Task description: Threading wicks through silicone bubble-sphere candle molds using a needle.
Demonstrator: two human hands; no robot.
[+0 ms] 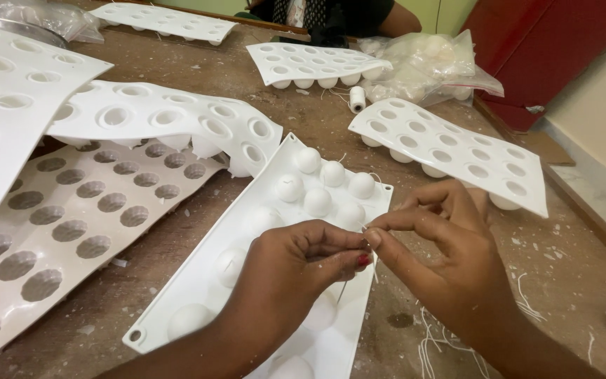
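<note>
Seen from the head camera only: left hand (296, 263) and right hand (443, 245) meeting fingertip to fingertip above the near white tray (177, 309), each grip pressed together on a thin white thread (375, 270), with a short tail hanging below the fingers. Hard to tell whether a needle or a wick sits between the tips, too small to make out.

Directly beneath, the tray's white balls (317, 202) sitting proud of their cups; more trays spread around, a brownish mould sheet (71, 217) to the left, a small thread spool (358, 98) farther back on the table (303, 119), and loose thread scraps (433, 340) beside the right wrist.

Likely trouble: thread slipping out of the pinch, being so fine and held only at the very tips, then vanishing among the scraps. Also possible: a wrist dropping and denting or nudging a ball out of its cup, since both hands hover just over the tray. Further risk: mixing a cut scrap with the working piece. Another person's dark sleeve (387, 17) at the far edge, well apart.
</note>
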